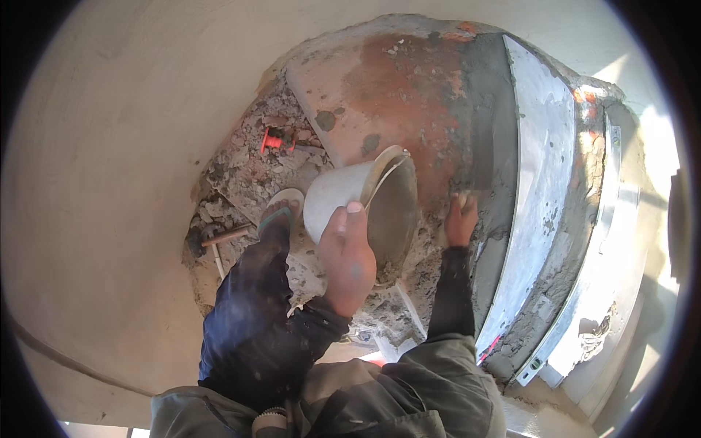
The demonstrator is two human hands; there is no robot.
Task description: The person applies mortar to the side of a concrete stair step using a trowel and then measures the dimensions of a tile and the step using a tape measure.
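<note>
Bucket (332, 193), pale and tilted, was at the centre of the frame, its mouth turned toward the right, probably to keep the grey-coated inside open to the right hand (461, 219). The left hand (348, 263) grasped it at the near side, thumb up by the rim, seemingly to steady that slant; its other 4 fingers were hidden. The right hand was at the edge of the grey mortar band (493, 139), right of centre; blur left me unable to tell whether it was clenched or held anything. A pale slab (544, 124) lay between that band and a spirit level (537, 363) farther right. At left, 1 hammer (228, 235) and 1 red spool (272, 141) lay on rubble (244, 171), apparently out of the way
</note>
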